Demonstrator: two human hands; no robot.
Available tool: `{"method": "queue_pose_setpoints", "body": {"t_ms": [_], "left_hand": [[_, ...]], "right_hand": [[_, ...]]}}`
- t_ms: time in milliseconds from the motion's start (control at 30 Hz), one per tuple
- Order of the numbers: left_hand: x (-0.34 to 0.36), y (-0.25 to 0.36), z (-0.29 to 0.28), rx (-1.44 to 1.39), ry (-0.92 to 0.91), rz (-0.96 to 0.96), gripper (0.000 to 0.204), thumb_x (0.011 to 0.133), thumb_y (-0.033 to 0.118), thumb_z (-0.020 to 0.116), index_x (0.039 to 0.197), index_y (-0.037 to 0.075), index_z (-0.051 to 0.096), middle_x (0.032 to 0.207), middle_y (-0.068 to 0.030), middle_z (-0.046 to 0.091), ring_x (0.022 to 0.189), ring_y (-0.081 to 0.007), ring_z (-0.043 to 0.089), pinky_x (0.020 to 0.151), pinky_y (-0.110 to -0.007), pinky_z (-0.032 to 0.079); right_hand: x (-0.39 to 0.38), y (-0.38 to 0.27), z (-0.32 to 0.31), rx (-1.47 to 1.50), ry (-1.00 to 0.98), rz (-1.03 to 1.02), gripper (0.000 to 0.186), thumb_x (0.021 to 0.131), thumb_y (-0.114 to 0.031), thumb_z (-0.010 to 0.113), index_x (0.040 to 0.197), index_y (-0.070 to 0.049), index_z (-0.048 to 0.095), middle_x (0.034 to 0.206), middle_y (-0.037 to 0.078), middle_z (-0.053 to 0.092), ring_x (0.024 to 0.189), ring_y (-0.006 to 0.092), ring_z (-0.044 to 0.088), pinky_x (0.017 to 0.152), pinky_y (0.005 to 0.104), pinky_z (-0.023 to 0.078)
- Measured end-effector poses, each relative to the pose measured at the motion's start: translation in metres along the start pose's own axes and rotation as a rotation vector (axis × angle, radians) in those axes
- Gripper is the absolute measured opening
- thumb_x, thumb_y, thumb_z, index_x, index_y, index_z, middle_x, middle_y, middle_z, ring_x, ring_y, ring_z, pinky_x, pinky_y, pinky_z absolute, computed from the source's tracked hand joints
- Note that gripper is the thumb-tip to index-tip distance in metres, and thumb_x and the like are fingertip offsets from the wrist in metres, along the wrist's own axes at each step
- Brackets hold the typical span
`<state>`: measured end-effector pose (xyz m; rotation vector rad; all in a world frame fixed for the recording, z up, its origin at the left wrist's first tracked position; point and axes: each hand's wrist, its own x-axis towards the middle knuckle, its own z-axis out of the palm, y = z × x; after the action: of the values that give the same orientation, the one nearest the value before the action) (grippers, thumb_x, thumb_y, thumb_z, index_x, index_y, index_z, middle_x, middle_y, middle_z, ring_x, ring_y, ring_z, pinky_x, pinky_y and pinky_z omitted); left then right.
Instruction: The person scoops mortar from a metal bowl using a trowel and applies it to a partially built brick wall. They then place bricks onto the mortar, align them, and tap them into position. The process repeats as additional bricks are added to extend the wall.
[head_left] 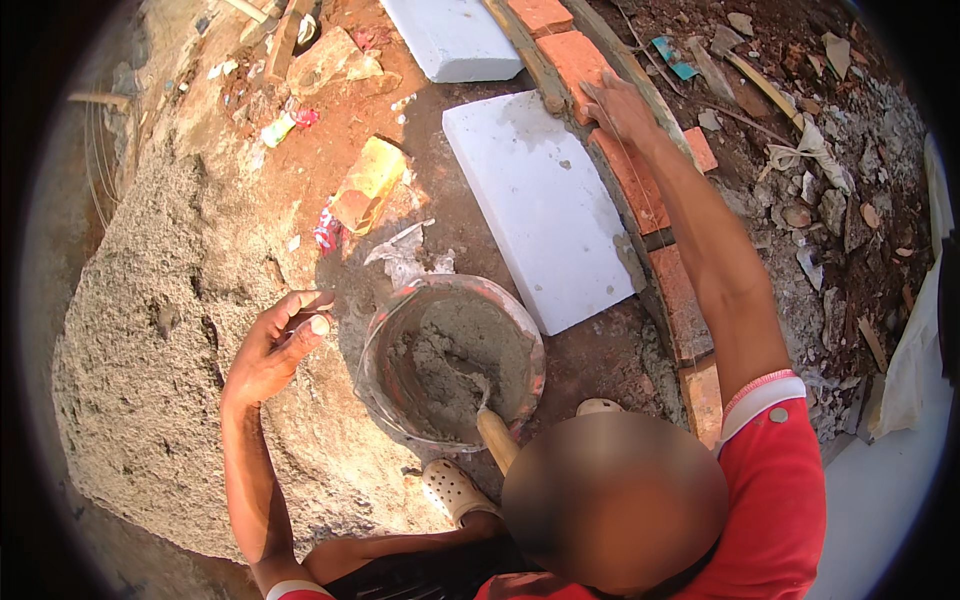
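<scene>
Far up the arm from the right hand (622, 112), the short sleeve (765, 480) is bright red, with a white band (762, 402), a thin pinkish edge and one round gray dot (778, 414) (a bit like a button). Near the left hand's (278, 345) elbow, another sleeve end (298, 589) shows white. Lower than both hands are black cloth (430, 573) on the leg and a cream clog (455, 490) with little round holes.

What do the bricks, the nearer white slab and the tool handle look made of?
Bricks: probably fired clay; matte, rough, orange-red.
Nearer white slab: foam or aerated concrete, unclear which; matte, pale, even surface.
Tool handle: likely wood; smooth, warm tan tone.
</scene>
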<state>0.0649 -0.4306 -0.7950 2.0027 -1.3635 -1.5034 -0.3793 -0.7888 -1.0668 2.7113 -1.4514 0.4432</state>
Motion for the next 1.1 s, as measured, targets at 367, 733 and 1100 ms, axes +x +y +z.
{"method": "queue_pose_setpoints", "body": {"t_ms": [367,733,1100], "left_hand": [[0.011,0.010,0.008,-0.035,-0.021,-0.020,0.050,0.101,0.033,0.070,0.137,0.000,0.059,0.129,-0.0064,0.066,0.114,-0.0147,0.061,0.102,-0.032,0.047],[0.007,0.008,0.006,0.015,-0.017,-0.034,0.050,0.101,0.031,0.069,0.138,-0.001,0.058,0.128,-0.0064,0.066,0.114,-0.0147,0.061,0.101,-0.033,0.047],[-0.014,0.014,0.008,0.015,0.020,0.023,0.054,0.101,0.039,0.068,0.137,0.000,0.059,0.124,-0.0049,0.065,0.112,-0.0132,0.060,0.097,-0.030,0.048]], "right_hand": [[-0.003,0.020,0.043,-0.023,-0.116,0.124,0.052,0.100,-0.049,0.056,0.138,-0.015,0.065,0.152,0.018,0.052,0.131,0.0431,0.047,0.112,0.0481,0.039],[-0.008,-0.004,0.017,-0.056,-0.053,0.102,0.045,0.098,-0.044,0.059,0.132,-0.015,0.067,0.154,0.014,0.050,0.125,0.0400,0.049,0.107,0.0470,0.045],[-0.055,0.050,-0.017,0.102,-0.206,-0.057,0.047,0.097,-0.042,0.066,0.139,-0.022,0.066,0.144,0.019,0.059,0.132,0.0378,0.055,0.111,0.0482,0.043]]}}
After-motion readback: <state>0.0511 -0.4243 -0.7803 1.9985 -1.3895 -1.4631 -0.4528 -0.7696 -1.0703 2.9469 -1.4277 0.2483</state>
